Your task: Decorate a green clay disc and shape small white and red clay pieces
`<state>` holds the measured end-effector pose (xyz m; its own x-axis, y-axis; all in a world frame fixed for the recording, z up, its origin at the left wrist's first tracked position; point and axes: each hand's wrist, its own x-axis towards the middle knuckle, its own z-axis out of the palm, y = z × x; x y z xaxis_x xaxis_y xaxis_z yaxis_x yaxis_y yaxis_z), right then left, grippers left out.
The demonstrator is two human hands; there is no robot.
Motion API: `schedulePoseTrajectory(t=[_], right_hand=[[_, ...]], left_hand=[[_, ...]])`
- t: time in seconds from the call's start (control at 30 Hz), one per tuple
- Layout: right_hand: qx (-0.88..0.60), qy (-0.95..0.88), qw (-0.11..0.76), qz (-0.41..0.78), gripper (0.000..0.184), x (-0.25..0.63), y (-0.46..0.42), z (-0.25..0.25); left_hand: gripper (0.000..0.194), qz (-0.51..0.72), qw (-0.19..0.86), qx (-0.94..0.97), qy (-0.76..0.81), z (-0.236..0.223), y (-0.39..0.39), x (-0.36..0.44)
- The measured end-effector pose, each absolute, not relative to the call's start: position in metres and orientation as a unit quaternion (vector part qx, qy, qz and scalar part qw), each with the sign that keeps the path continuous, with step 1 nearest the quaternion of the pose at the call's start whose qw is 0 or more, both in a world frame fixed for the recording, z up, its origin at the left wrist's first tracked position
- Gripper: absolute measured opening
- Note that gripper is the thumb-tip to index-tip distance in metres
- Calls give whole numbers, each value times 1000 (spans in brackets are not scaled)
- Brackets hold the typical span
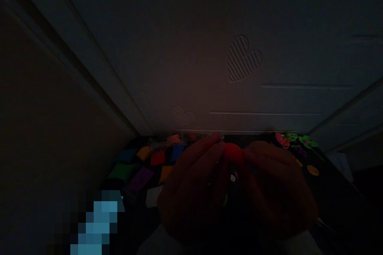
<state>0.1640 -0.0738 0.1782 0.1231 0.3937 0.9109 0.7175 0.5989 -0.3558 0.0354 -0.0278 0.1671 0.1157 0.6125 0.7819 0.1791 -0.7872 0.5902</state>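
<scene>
A rounded red lump (233, 153), which looks like modelling clay, is held up between my two hands in dim light. My left hand (194, 187) pinches its left side with thumb and fingertips. From the other side, the fingertips of my right hand (278, 183) close on it. My palms and the lump's underside are hidden. Below the lump a small white piece (232, 178) shows on the dark surface, partly covered by my hands.
Coloured soft-looking packs, among them a green one (122, 172) and a purple one (141, 178), lie at left. Pink flower shapes (281, 139), green ones (307, 141) and a yellow disc (312, 170) lie at right. A pale panel (191, 67) with embossed hearts rises behind.
</scene>
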Motion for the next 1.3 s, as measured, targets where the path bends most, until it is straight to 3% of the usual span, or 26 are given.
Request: schedulePoseTrajectory(t=[0.13,0.27,0.4,0.73,0.97,1.2,1.3], right_hand=[[-443,-644,612,-122,34,164,-74,176],[-438,-648,611,-123,35,165,-73,176],[-436,-647,614,-119,33,166,-72,177],[-432,-640,626,-108,35,164,-71,176],[-436,-635,625,-126,32,163,-70,174],[-477,-587,649,-82,30,170,-71,166],[-497,-546,673,-44,31,171,-71,164]], left_hand=[[27,631,40,724,276,165,-36,51],[34,603,23,731,319,162,-36,52],[23,616,-19,731,294,167,-35,50],[40,617,135,695,344,158,-37,52],[17,615,18,718,324,171,-33,52],[37,604,232,699,306,165,-37,50],[29,583,317,689,292,170,-33,47]])
